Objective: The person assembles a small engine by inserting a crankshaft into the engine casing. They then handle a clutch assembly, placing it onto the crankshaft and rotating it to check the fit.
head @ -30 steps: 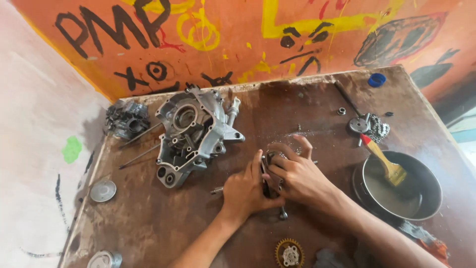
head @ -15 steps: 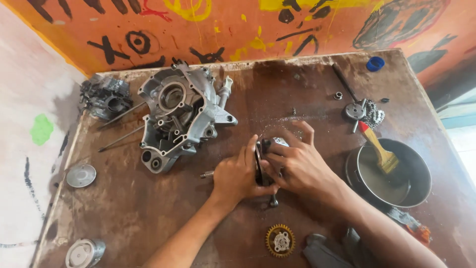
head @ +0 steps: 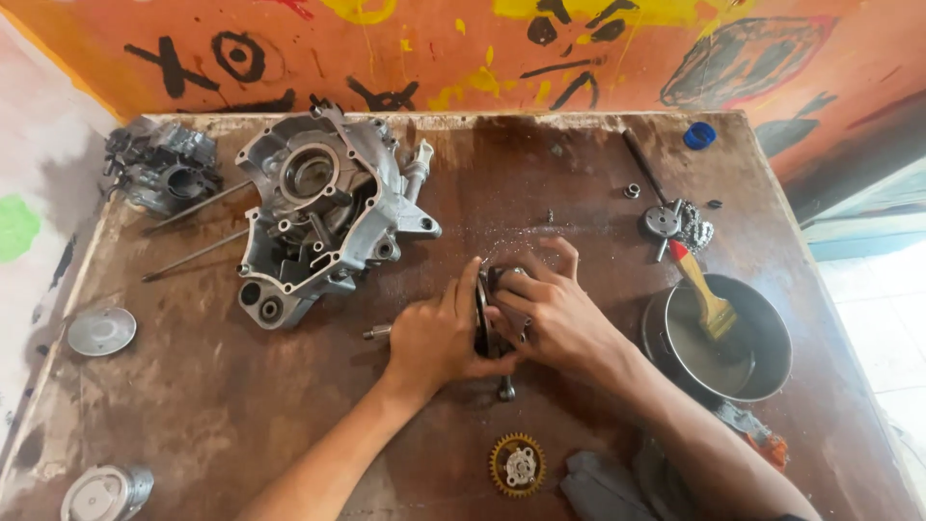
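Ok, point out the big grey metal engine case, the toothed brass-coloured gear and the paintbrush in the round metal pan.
grey metal engine case [head: 323, 217], head view, middle of casting.
toothed brass-coloured gear [head: 518, 465], head view, hub.
paintbrush [head: 702, 289], head view, handle.

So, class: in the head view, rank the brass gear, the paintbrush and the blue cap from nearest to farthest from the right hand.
1. Brass gear, just below the right hand.
2. Paintbrush, to the right, in the pan.
3. Blue cap, far top right.
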